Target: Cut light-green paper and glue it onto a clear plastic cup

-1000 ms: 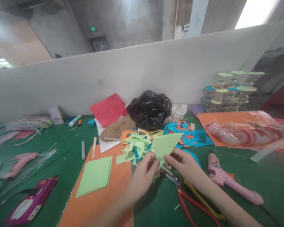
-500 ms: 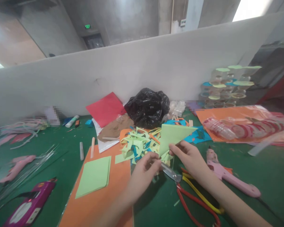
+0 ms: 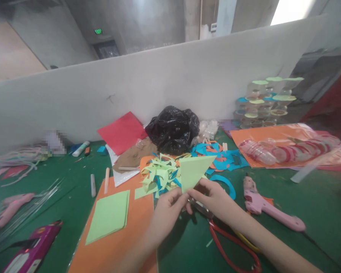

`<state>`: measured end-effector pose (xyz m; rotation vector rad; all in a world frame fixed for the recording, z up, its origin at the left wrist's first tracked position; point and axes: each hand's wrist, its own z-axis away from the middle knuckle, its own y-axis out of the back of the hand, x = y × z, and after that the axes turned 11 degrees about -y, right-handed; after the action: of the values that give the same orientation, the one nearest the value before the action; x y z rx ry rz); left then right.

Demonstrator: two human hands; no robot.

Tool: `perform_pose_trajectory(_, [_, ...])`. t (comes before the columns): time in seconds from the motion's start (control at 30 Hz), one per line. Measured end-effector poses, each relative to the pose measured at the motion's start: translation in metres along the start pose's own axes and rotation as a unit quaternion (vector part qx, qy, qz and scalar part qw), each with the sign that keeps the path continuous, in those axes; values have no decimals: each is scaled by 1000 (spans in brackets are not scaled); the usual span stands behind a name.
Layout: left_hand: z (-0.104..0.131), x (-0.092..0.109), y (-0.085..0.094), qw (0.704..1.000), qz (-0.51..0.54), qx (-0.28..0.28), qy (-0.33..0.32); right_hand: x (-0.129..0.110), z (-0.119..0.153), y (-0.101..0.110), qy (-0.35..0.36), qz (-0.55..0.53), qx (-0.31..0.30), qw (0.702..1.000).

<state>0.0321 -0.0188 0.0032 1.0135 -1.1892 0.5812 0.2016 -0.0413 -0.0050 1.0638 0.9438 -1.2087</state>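
A folded light green paper [image 3: 195, 170], roughly triangular, stands upright between my hands. My left hand [image 3: 170, 212] pinches its lower corner. Fingers of my right hand [image 3: 211, 193] are closed on the paper's lower right edge, close to the left fingertips. Under the right hand lie scissors [image 3: 233, 246] with red and yellow handles; their blades point toward my left fingers and are partly hidden. Behind the paper is a heap of green, blue and orange paper scraps [image 3: 160, 172].
Folded green sheets [image 3: 109, 216] lie on an orange sheet [image 3: 119, 252] at left. A pink glue gun [image 3: 278, 214] rests at right. Behind are a black plastic bag [image 3: 173, 129], a red sheet [image 3: 122, 132] and a bottle stack [image 3: 265, 106].
The green paper has moved left and tilted slightly. My right hand has slid down and left along it, nearer my left hand, uncovering a blue paper ring. The view has shifted slightly.
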Motion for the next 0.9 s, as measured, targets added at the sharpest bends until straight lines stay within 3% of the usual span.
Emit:
perform_pose_trajectory(0.1, [0, 1, 1, 1000, -5, -8, -4, -1, 1, 1, -17, 5, 11, 1000])
perform_pose_trajectory(0.27, [0, 6, 3, 1000, -17, -9, -16, -12, 0, 18, 43, 41, 74, 995])
perform_pose_trajectory(0.57, [-2, 2, 1, 1000, -21, -10, -9, -26, 0, 53, 65, -31, 202, 977])
perform_pose_trajectory(0.73, [-3, -1, 0, 1000, -2, -13, -4, -26, 1, 54, 42, -99, 195, 975])
perform_pose_trajectory(0.8, [-3, -2, 2, 1000, 4, 15, -6, -25, -1, 53, 38, -111, 185, 976])
perform_pose_trajectory(0.9, [-5, -7, 8, 994, 34, 105, -27, -22, -5, 49, 40, -109, 170, 978])
